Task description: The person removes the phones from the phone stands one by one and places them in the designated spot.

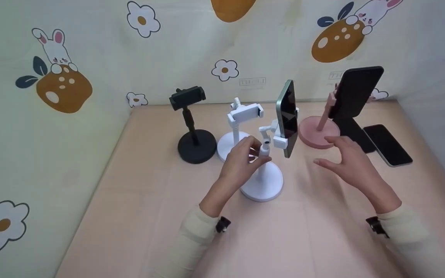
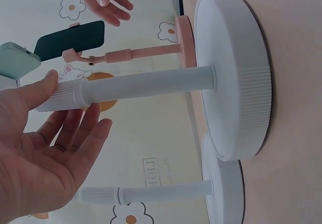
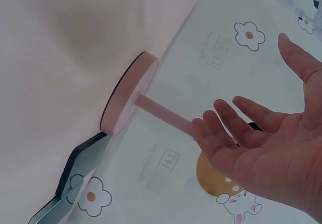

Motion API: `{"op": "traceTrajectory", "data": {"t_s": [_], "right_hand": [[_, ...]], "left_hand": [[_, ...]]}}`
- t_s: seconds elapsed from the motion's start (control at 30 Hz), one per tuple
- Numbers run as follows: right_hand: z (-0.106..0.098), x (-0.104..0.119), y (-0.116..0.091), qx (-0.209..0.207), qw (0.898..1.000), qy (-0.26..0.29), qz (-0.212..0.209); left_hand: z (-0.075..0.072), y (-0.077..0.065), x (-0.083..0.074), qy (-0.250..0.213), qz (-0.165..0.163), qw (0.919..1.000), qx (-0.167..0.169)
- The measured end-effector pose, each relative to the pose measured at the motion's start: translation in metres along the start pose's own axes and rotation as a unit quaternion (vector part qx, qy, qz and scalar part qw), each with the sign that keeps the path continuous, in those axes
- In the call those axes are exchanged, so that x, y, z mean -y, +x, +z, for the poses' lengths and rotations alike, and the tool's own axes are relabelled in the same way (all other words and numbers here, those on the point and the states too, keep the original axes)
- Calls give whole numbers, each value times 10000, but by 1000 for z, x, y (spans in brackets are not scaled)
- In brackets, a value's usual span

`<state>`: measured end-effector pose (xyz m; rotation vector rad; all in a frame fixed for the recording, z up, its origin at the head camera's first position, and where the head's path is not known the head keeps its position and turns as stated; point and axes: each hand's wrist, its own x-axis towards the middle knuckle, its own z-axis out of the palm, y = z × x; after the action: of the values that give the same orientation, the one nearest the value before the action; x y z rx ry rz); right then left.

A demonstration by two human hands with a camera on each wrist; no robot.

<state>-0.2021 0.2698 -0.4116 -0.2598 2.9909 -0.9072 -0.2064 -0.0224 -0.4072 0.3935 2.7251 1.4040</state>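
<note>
My left hand [image 1: 238, 164] pinches the ribbed collar of a white phone stand [image 1: 264, 187], thumb on one side and fingers on the other. That stand's round base sits on the table, and its clamp holds a light green phone [image 1: 291, 119] upright. In the left wrist view the thumb and fingers [image 2: 75, 158] lie along the collar [image 2: 63, 94] above the post. My right hand [image 1: 352, 162], fingers spread and holding nothing, hovers just in front of a pink phone stand [image 1: 315, 133]. A dark phone [image 1: 357, 90] stands in the pink clamp.
Left of the hands, a black phone stand [image 1: 196, 147] and a second white stand [image 1: 228, 144] have no phone in their clamps. Two phones lie flat at the right, one [image 1: 355, 133] beside the pink base and another [image 1: 388, 146] further right. A patterned wall [image 1: 184, 50] borders the table [image 1: 149, 216].
</note>
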Motion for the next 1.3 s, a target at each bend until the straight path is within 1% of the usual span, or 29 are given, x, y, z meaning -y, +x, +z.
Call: {"op": "traceTrajectory", "data": {"t_s": [0.2, 0.4, 0.63, 0.87, 1.1, 1.23, 1.3], "right_hand": [[-1, 15, 0, 18, 9998, 116, -168], [0, 28, -2, -38, 9992, 294, -269], [1, 43, -5, -182, 9972, 555, -478], [2, 54, -6, -507, 9915, 719, -955], [2, 64, -8, -627, 9863, 935, -1206], [3, 70, -7, -743, 9809, 1169, -1366], [3, 72, -7, -769, 9779, 1324, -1424]], "left_hand": [[-5, -1, -4, -157, 49, 9999, -26], [-12, -3, -10, -386, 307, 9987, -94], [-18, -8, -19, -554, 619, 9961, -297], [-24, -13, -29, -573, 888, 9935, -430], [-25, -17, -36, -619, 1125, 9897, -627], [-24, -19, -39, -678, 1409, 9847, -771], [-23, -19, -41, -578, 1591, 9815, -897]]}}
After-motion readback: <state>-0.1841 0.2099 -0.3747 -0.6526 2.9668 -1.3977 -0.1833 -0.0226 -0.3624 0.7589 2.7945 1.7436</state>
